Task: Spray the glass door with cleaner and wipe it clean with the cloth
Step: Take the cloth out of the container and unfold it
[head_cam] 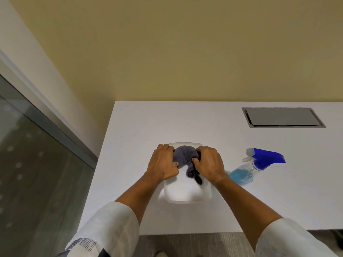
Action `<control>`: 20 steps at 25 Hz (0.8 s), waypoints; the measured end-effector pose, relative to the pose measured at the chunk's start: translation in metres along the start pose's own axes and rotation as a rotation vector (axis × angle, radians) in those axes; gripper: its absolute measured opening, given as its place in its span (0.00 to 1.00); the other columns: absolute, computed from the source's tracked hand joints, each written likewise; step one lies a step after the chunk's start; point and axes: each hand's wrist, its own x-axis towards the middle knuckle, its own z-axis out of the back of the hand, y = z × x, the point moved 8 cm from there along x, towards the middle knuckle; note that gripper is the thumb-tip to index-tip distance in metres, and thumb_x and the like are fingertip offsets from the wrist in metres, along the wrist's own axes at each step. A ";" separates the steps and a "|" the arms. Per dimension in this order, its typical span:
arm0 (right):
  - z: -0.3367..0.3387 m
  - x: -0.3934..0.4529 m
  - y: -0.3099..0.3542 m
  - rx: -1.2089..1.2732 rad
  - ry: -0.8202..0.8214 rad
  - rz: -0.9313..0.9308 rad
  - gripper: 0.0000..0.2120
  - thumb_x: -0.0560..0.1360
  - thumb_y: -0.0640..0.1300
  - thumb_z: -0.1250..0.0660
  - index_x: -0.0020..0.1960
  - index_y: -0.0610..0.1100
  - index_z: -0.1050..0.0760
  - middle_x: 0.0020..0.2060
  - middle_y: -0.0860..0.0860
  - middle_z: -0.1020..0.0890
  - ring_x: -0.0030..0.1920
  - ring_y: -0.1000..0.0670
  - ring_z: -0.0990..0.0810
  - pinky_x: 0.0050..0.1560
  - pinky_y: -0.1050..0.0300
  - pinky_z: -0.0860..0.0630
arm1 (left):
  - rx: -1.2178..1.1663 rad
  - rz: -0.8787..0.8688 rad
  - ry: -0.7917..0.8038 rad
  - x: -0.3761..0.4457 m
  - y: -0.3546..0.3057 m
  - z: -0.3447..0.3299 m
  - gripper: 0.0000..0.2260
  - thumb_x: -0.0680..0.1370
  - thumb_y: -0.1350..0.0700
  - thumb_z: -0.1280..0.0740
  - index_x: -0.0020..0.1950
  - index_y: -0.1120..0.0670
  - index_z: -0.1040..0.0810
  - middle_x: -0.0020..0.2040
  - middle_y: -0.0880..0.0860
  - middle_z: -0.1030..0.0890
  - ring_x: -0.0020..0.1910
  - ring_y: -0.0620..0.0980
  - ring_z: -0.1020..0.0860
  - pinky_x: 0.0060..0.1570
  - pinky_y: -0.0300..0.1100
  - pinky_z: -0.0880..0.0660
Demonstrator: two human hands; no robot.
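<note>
Cloth [185, 154] sits bunched over a clear tub [187, 198], both hands, left [163, 164] and right [209, 164], clenched tight on it, seemingly wringing it before wiping.

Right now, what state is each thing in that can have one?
Cloth: bunched, gripped over the tub.
Left hand: closed on cloth.
Right hand: closed on cloth.
Spray bottle: lying on its side, untouched.
Plastic tub: open.
Table hatch: shut.

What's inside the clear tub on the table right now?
The clear tub looks empty at its near end. Both hands, left hand and right hand, grip a twisted grey cloth above its far end. The hands cover what lies beneath them.
</note>
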 end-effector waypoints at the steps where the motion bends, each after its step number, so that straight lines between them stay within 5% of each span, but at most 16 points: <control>1: -0.001 0.003 -0.001 0.005 0.005 -0.012 0.09 0.76 0.47 0.31 0.54 0.44 0.21 0.46 0.46 0.16 0.40 0.48 0.21 0.41 0.58 0.24 | -0.001 0.002 0.006 0.003 0.001 -0.001 0.15 0.70 0.54 0.32 0.55 0.57 0.25 0.53 0.54 0.23 0.54 0.53 0.28 0.51 0.43 0.28; 9: 0.004 0.005 -0.008 0.111 -0.017 -0.048 0.08 0.74 0.43 0.31 0.51 0.42 0.19 0.42 0.46 0.16 0.39 0.49 0.19 0.44 0.58 0.21 | -0.042 0.052 0.018 0.009 0.003 -0.001 0.09 0.68 0.63 0.34 0.47 0.58 0.22 0.46 0.55 0.19 0.50 0.54 0.24 0.45 0.44 0.23; 15: 0.031 -0.011 -0.010 0.194 -0.088 -0.046 0.09 0.74 0.44 0.31 0.52 0.42 0.19 0.43 0.46 0.16 0.41 0.49 0.20 0.45 0.58 0.21 | -0.115 0.035 -0.060 -0.004 -0.019 0.032 0.12 0.70 0.64 0.35 0.52 0.57 0.21 0.50 0.54 0.19 0.54 0.52 0.26 0.46 0.38 0.30; 20: 0.056 -0.029 -0.007 0.278 -0.136 -0.012 0.08 0.73 0.42 0.31 0.50 0.41 0.20 0.41 0.47 0.16 0.39 0.51 0.21 0.39 0.62 0.27 | -0.142 -0.015 -0.164 -0.017 -0.039 0.073 0.11 0.68 0.64 0.37 0.47 0.57 0.20 0.45 0.54 0.18 0.48 0.51 0.25 0.41 0.38 0.31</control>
